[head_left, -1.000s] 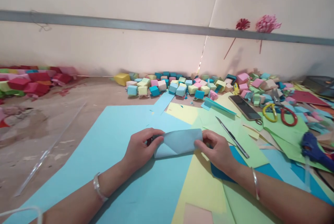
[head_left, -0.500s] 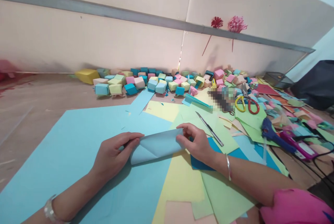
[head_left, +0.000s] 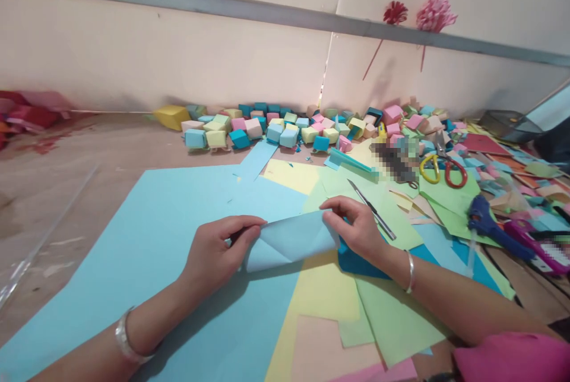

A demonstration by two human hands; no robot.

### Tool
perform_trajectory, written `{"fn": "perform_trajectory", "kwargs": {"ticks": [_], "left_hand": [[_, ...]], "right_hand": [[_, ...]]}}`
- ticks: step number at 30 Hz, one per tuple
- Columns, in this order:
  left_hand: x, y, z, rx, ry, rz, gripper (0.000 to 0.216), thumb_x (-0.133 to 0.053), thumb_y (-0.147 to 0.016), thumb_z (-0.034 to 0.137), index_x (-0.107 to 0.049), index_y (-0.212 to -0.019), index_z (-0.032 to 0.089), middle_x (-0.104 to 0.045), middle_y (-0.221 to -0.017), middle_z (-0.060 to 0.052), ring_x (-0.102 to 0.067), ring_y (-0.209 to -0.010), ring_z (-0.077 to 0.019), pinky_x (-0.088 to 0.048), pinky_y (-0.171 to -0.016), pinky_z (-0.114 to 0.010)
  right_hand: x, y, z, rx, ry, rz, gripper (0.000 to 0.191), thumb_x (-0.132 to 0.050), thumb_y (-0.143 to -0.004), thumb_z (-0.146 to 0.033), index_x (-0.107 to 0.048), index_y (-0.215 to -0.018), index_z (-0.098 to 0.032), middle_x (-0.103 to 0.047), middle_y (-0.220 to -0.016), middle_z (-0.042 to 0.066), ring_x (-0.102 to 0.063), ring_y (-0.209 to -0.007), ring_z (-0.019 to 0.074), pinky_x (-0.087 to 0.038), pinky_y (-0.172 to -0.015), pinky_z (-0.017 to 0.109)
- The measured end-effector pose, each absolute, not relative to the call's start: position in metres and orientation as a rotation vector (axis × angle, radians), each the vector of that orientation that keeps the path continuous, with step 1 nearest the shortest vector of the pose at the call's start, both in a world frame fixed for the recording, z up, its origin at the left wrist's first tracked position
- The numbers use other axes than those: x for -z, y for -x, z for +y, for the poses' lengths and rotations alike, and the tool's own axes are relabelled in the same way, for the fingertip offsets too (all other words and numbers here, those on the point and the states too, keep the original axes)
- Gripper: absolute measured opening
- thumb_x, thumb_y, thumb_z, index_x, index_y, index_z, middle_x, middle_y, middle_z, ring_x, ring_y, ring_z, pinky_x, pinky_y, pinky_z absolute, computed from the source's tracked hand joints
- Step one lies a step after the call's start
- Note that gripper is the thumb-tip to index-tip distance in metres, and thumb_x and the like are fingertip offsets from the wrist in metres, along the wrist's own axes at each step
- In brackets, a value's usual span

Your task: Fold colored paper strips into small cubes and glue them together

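Note:
Between my hands I hold a light blue piece of folded paper, with diagonal crease lines across its face. My left hand pinches its upper left end between thumb and fingers. At the other end my right hand grips the upper right corner, thumb in front and fingers behind. Below the folded paper lies a large light blue sheet. Beside it are a yellow sheet and green sheets, partly overlapping. A craft knife rests on green paper just beyond my right hand.
Many small paper boxes line the wall side. On the right are scissors, a blue glue gun and paper scraps. Two paper flowers hang by the wall rail. Red paper pieces sit at far left.
The view has shifted, so the surroundings appear further right and slightly higher at the back. Both hands keep their pinch on the folded paper, which looks little changed.

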State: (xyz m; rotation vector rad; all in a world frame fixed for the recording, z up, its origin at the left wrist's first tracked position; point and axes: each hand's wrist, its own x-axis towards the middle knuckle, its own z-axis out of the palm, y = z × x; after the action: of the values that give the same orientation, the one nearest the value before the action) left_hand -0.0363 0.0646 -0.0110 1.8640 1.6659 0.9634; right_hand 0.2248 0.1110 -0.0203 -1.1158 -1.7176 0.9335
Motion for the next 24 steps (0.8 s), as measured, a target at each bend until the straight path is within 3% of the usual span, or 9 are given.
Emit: {"fn": "perform_trajectory", "kwargs": {"ticks": [4,14,24], "left_hand": [[0.0065,0.0338,0.0624,-0.881,-1.829,1.649,0.022,-0.058,-0.080,0.038,-0.076,-0.084,0.026,-0.076,-0.074,0.002,-0.062,-0.060,-0.0168,-0.045,-0.054,-0.026],[0.0070,0.0322,0.0661,-0.528,-1.835,1.672,0.025,-0.050,-0.082,0.037,-0.069,-0.074,0.023,-0.066,-0.062,0.004,-0.055,-0.055,-0.0149,-0.039,-0.054,-0.026],[0.0055,0.0315,0.0680,-0.365,-1.957,1.621,0.022,-0.046,-0.087,0.025,-0.066,-0.081,0.020,-0.064,-0.082,-0.003,-0.058,-0.078,-0.0183,-0.041,-0.070,-0.030]], "right_hand": [[0.0187,-0.2278,0.1122,-0.996,1.114,-1.762,0.013,-0.060,-0.083,-0.029,-0.066,-0.077,-0.019,-0.061,-0.067,0.001,-0.053,-0.061,0.0137,-0.041,-0.055,0.026],[0.0263,-0.2292,0.1153,-0.673,1.103,-2.254,0.014,-0.052,-0.090,-0.022,-0.060,-0.079,-0.020,-0.063,-0.075,0.004,-0.055,-0.071,0.0170,-0.042,-0.067,0.030],[0.0268,-0.2239,0.1108,-0.467,1.119,-2.517,0.019,-0.048,-0.092,-0.018,-0.056,-0.075,-0.017,-0.058,-0.072,0.006,-0.049,-0.071,0.0186,-0.037,-0.066,0.031]]}}
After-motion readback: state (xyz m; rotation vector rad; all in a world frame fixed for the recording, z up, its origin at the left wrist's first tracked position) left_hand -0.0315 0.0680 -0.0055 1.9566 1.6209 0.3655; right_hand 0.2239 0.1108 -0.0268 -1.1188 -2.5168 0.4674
